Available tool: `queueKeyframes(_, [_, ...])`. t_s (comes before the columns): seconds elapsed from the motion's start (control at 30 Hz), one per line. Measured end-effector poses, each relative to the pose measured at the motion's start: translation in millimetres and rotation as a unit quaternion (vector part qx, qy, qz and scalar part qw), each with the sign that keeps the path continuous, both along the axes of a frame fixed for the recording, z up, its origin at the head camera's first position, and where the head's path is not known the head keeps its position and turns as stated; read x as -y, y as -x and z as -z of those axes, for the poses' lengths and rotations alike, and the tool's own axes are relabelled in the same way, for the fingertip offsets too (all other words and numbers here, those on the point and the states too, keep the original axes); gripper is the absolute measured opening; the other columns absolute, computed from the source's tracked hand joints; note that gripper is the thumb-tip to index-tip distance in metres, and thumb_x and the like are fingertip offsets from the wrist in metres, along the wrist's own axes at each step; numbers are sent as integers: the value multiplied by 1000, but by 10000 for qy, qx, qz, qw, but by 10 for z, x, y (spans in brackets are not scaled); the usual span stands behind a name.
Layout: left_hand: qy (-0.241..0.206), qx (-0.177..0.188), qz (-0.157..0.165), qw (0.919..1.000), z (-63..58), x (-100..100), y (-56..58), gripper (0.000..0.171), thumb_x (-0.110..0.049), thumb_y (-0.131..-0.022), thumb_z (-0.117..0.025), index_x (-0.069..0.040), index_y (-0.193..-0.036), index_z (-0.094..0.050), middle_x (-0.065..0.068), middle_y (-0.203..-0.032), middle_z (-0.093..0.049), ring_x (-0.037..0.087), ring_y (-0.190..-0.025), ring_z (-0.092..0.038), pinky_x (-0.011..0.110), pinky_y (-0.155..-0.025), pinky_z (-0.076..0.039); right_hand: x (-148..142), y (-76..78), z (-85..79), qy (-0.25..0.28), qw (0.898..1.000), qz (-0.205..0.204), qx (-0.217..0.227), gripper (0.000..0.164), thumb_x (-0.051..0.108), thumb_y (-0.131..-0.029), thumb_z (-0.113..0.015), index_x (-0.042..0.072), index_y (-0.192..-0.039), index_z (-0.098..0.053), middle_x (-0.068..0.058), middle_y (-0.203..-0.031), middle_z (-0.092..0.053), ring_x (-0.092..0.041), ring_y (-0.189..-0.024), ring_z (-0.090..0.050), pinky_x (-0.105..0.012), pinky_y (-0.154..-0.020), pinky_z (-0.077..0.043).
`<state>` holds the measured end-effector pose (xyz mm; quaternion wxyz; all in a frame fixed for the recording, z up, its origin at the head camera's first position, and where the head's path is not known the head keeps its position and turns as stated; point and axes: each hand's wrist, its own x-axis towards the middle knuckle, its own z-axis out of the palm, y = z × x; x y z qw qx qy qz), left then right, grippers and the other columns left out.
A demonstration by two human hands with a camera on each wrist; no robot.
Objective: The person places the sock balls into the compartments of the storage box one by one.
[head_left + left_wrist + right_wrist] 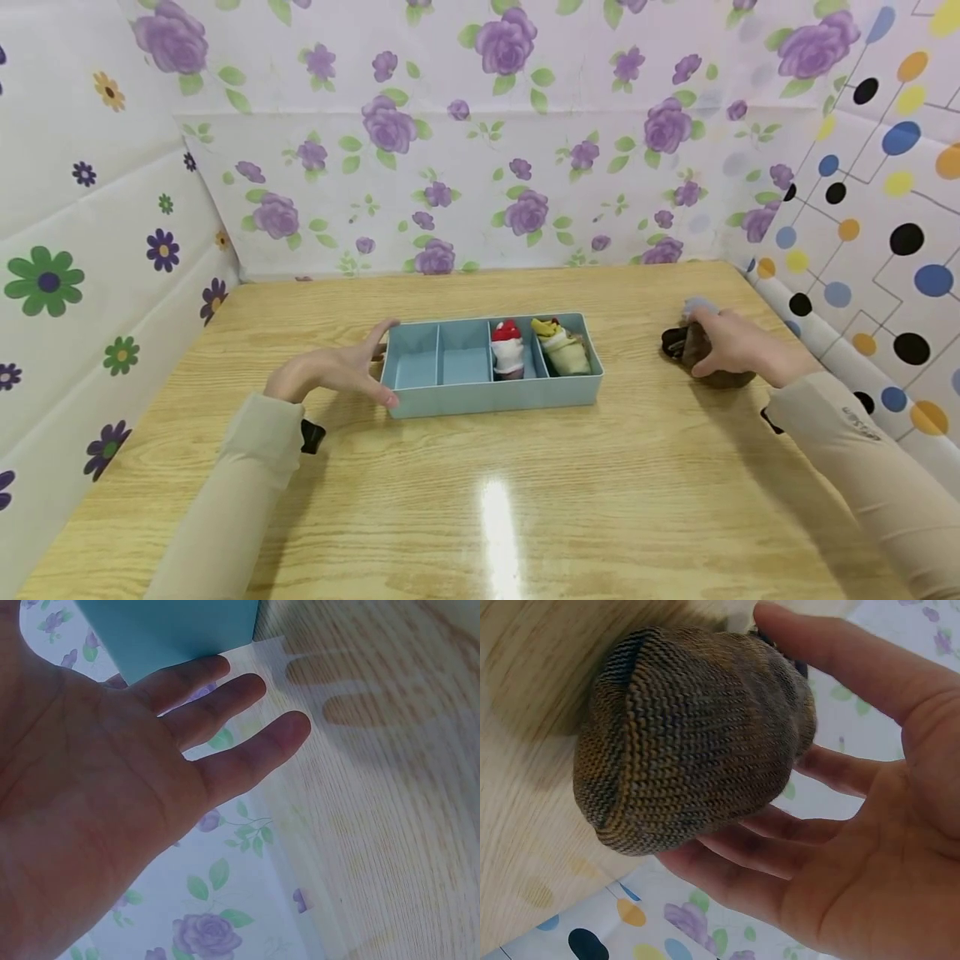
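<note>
My left hand [341,371] spans the left end of a pale blue divided box [495,398], thumb at the near corner and index finger at the far one. In the left wrist view, the other fingers [251,754] stretch out beside the box wall [176,637]. Far to the right, my right hand [731,342] holds a brown knitted rolled-up sock [697,742] between thumb and fingers. Just beyond that hand show a black bundle [673,342] and a grey-blue bundle [699,306], both partly hidden.
In the box, a red and white rolled sock [508,350] occupies the third compartment from the left. A yellow, white and green one [564,350] fills the rightmost. Patterned cloth walls [480,192] enclose the wooden table [420,500] at the back and both sides.
</note>
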<state>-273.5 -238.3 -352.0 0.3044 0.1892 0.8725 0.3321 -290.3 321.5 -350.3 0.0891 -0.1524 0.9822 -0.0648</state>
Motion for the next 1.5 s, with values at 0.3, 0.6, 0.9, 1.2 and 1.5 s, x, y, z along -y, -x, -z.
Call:
queueKeyframes(0.3, [-12, 9, -14, 10000, 1, -4, 4, 128, -37, -77, -81, -27, -151, 23, 29, -159, 5, 44, -149, 0, 66, -113, -21, 33, 36, 61, -142, 9993, -163, -308, 66, 14, -74, -79, -7, -129, -49, -34, -124, -55, -51, -109, -55, -56, -84, -49])
queueKeyframes(0.6, [-3, -7, -28, 10000, 10, 0, 7, 129, -37, -77, -81, -27, -151, 23, 30, -159, 3, 45, -148, -3, 65, -113, -22, 142, 116, 31, 352, 9977, -342, -478, 55, 16, -77, -77, -5, -121, -52, -26, -114, -60, -39, -103, -58, -53, -83, -48])
queueKeyframes(0.9, [12, -11, -47, 10000, 20, 3, 13, 128, -37, -77, -81, -27, -151, 23, 30, -159, 2, 45, -148, -4, 65, -112, -23, 335, 182, -99, 480, 9957, -465, -645, 57, 19, -77, -76, -3, -122, -50, -25, -109, -63, -35, -93, -62, -49, -79, -50])
queueKeyframes(1.2, [-72, -32, 35, 10000, 9, -10, 14, 129, -38, -76, -82, -25, -151, 22, 30, -159, 3, 44, -148, -2, 65, -113, -23, 581, 227, -244, 626, 9951, -524, -551, 57, 23, -79, -76, -2, -124, -51, -21, -108, -63, -30, -90, -61, -46, -76, -50])
queueKeyframes(1.5, [9, -4, -26, 10000, 6, -11, 13, 130, -38, -75, -82, -25, -151, 22, 29, -159, 3, 44, -149, -3, 65, -113, -23, 843, 264, -357, 699, 9933, -711, -580, 57, 23, -79, -74, 1, -126, -50, -21, -110, -62, -31, -91, -60, -46, -76, -50])
